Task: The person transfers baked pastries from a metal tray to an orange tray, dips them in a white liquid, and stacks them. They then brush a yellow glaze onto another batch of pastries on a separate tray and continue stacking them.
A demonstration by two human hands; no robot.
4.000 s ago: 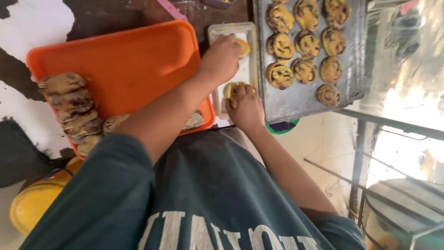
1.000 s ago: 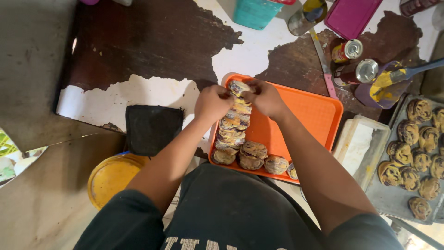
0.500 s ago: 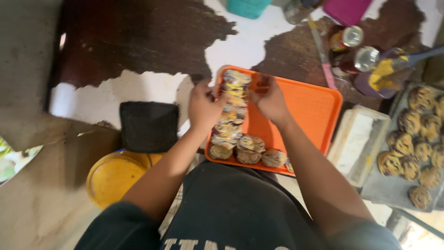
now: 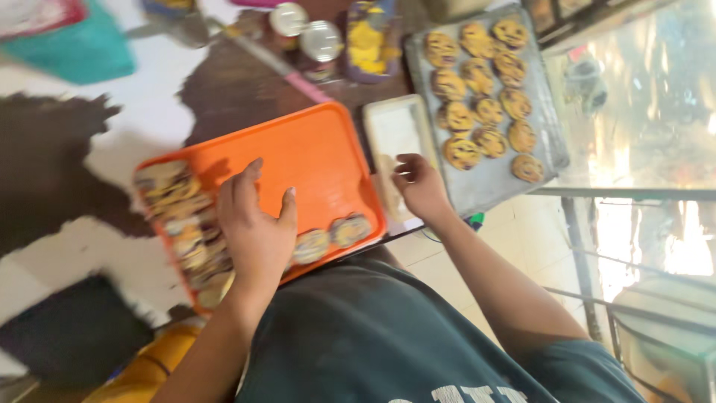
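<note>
My left hand (image 4: 257, 224) lies open and flat over the orange tray (image 4: 313, 160), fingers spread, beside a row of swirled purple-and-yellow dough pieces (image 4: 175, 201) along the tray's left side. More pieces (image 4: 332, 235) sit at the tray's near edge. My right hand (image 4: 421, 186) hovers with curled fingers over the near end of a white rectangular container (image 4: 395, 127) to the right of the tray. The view is blurred, so whether it holds a piece is unclear. Farther right is a metal baking sheet (image 4: 492, 179) carrying several swirled rolls (image 4: 477, 112).
Two cans (image 4: 321, 41) and a purple container with yellow stuff (image 4: 369, 37) stand behind the tray. A teal container (image 4: 82, 52) is at the far left, with a black pad (image 4: 67, 336) and a yellow bucket (image 4: 142, 373) below. A metal frame (image 4: 656, 321) stands at right.
Both hands have left the top of the dough row. The right hand has moved right to the white container, the left has spread open over the tray, and the view has swung right.
</note>
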